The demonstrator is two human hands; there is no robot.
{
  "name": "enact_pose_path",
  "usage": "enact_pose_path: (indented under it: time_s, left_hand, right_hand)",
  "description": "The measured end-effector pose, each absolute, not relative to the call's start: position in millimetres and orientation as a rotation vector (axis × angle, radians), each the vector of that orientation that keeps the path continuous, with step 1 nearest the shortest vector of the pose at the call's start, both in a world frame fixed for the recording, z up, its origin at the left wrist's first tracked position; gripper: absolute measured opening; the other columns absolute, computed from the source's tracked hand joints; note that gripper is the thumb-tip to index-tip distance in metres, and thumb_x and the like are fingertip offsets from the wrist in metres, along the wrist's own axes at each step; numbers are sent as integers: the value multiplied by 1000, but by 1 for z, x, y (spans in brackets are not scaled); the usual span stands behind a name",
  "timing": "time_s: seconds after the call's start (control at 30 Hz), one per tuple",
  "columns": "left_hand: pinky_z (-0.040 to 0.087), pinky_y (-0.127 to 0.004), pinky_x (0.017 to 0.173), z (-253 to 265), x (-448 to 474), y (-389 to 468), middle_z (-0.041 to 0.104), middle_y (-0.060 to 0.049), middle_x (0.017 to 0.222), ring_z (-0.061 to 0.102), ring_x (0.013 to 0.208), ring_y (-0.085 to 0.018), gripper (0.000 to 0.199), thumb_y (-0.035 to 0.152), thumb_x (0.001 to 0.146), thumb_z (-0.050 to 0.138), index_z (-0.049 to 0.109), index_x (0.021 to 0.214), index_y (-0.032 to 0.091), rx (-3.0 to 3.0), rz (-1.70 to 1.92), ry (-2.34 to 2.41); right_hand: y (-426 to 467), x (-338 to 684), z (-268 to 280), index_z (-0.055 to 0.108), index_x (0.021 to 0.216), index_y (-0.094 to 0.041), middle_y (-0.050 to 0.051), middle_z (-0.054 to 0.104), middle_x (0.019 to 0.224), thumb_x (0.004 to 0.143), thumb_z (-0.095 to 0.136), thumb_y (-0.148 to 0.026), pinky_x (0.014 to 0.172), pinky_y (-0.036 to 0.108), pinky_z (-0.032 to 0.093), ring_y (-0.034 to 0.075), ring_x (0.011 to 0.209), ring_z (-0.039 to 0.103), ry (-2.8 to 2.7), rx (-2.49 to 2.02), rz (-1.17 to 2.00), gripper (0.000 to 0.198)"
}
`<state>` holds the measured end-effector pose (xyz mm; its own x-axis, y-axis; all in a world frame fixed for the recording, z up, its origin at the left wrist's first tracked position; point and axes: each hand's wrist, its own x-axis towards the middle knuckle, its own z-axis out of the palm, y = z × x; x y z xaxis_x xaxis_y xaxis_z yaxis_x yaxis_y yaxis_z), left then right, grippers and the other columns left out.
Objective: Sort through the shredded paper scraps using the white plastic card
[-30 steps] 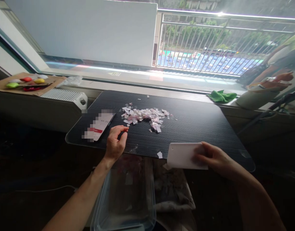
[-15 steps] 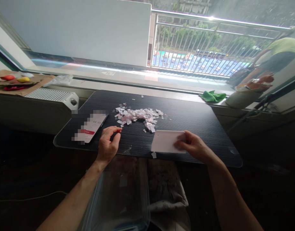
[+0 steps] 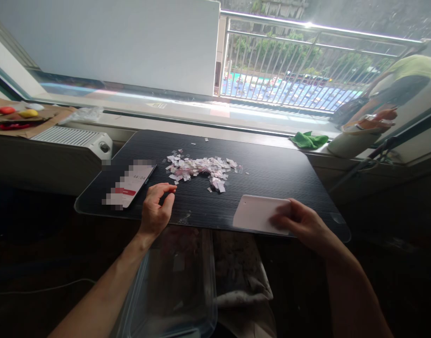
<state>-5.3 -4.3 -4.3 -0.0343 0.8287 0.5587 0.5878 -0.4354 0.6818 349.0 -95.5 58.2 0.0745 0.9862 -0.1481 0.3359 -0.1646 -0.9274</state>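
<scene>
My right hand (image 3: 299, 219) grips the right end of a flat white plastic scraper (image 3: 253, 212), which has a small hole near one corner. The scraper is at the front edge of the dark table (image 3: 268, 164); its right end is blurred and partly covered by my fingers. Beyond it, a loose heap of small white and pinkish paper scraps (image 3: 201, 168) covers the table's middle. My left hand (image 3: 157, 209) is just in front of the heap, fingers loosely curled, with a gap between thumb and index finger and nothing visible in it.
A phone (image 3: 132, 185) with a running timer lies left of my left hand. Below the table's front edge stands a clear plastic bin (image 3: 213, 281). A green cloth (image 3: 308, 140) is on the sill, near a radiator (image 3: 71, 136). Someone's reflection or figure appears at the right window.
My right hand has moved the scraper to the right along the front edge. The scrap that lay at that edge is gone from view. My left hand has hardly moved.
</scene>
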Motion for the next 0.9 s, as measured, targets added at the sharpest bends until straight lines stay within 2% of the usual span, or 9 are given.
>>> enact_pose_path:
  time_s: [0.17, 0.3, 0.43, 0.67, 0.9]
  left_hand:
    - [51, -40, 97, -5, -5, -4, 72, -6, 93, 63, 102, -22, 18, 26, 87, 52, 68, 89, 18, 2018, 1474, 1504]
    - [51, -39, 97, -6, -6, -3, 71, -6, 92, 63, 102, -22, 18, 24, 87, 52, 68, 89, 18, 2034, 1486, 1501]
    - [51, -39, 96, -7, -6, -4, 71, -5, 93, 63, 102, -22, 17, 23, 87, 52, 68, 90, 18, 2053, 1492, 1492]
    - [50, -43, 97, -7, -5, -4, 71, -6, 93, 61, 104, -24, 17, 22, 88, 52, 68, 93, 19, 2155, 1442, 1460]
    - [46, -49, 101, 11, 5, -10, 67, -7, 98, 59, 108, -26, 22, 21, 87, 52, 70, 100, 19, 2462, 1217, 1386]
  right_hand:
    - [-58, 328, 44, 60, 85, -20, 2, 70, 79, 70, 74, -38, 68, 33, 53, 20, 73, 66, -1158, -1557, 965, 27]
    - [-37, 316, 37, 61, 85, -20, -1, 65, 74, 68, 72, -35, 65, 33, 50, 17, 66, 61, -1181, -1677, 785, 25]
    - [-45, 314, 42, 62, 87, -19, -1, 64, 74, 71, 70, -34, 63, 31, 49, 16, 65, 59, -1274, -1658, 912, 23]
    - [-50, 307, 37, 62, 88, -20, -1, 62, 73, 70, 68, -38, 60, 31, 48, 17, 64, 57, -1176, -1732, 756, 26]
    - [-59, 301, 35, 63, 90, -20, -1, 63, 73, 71, 67, -37, 58, 30, 47, 16, 63, 57, -1144, -1701, 793, 26]
